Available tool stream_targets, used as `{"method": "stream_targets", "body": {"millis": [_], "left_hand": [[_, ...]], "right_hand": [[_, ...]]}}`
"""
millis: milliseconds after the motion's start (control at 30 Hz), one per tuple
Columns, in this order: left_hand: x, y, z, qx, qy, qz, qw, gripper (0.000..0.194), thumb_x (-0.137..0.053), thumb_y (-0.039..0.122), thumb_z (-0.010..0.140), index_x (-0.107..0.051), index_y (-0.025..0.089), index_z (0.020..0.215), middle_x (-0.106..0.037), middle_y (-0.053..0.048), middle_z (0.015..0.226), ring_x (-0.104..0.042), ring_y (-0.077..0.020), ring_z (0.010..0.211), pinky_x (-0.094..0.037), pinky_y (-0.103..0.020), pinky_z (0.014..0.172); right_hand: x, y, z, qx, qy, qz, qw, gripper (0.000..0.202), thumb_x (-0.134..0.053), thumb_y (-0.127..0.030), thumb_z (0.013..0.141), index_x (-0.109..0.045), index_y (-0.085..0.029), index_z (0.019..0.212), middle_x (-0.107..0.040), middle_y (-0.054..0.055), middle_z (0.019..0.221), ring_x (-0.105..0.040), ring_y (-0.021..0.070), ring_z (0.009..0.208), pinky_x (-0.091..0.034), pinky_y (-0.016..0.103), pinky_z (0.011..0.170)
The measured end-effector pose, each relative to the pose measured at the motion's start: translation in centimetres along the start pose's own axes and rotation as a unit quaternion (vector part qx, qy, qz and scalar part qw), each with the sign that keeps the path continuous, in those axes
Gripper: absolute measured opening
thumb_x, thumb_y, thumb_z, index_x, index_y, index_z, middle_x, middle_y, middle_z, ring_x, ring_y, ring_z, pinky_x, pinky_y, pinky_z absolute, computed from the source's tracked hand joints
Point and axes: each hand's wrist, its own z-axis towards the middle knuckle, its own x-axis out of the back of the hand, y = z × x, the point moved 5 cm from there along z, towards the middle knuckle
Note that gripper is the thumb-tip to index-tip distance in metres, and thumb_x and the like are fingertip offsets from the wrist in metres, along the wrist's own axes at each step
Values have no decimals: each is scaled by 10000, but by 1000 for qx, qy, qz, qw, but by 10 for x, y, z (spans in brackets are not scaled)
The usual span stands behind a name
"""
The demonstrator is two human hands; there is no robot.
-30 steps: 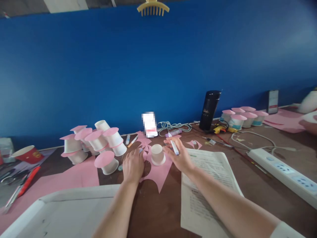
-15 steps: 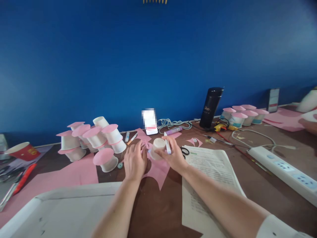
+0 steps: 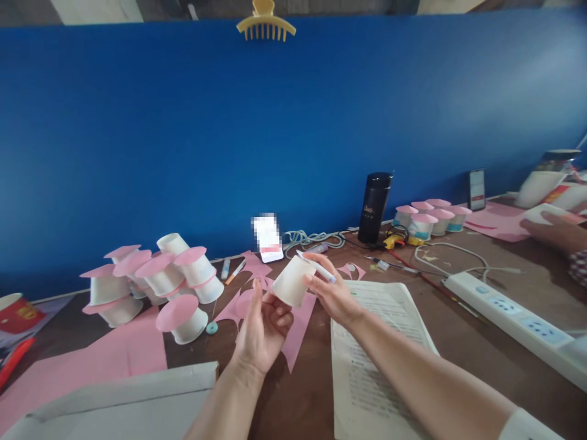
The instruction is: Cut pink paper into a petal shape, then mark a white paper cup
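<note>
behind the dark brown tabletop [image 3: 293, 403] rises a plain blue wall [image 3: 293, 122]. our right hand [image 3: 334, 299] grips a tapered white paper cup [image 3: 291, 282], tilted above cut pink paper [image 3: 298, 333] – a slim white pen [image 3: 324, 271] rests across the same fingers. our left hand [image 3: 265, 333] is loosely open beside the cup; we cannot tell whether it touches. stacked white cups with pink paper discs [image 3: 160, 282] stand further left – a printed paper sheet [image 3: 362, 385] lies to the right.

Black flask [image 3: 374, 209], white power strip [image 3: 520, 319]
</note>
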Motion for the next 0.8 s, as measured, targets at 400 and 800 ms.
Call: {"method": "stream_targets", "body": {"millis": [400,800], "left_hand": [[21,1,14,-68,71,-40,994,156,-711,172,706,-629,162,838,-600,-6,753,-520,-69,602,-445,-202,551],[20,-7,14,-106,88,-51,989,176,-722,249,724,-644,148,845,-595,-6,766,-533,-81,669,-436,-225,688]], "right_hand": [[6,-16,-5,166,148,-175,959,283,-526,-441,907,-580,-238,1095,-687,47,903,-661,176,824,-536,347,772],[-29,-18,-35,320,-38,-414,851,320,-531,-153,888,-525,-273,1184,-632,65,1090,-618,211,976,-508,387,851]]}}
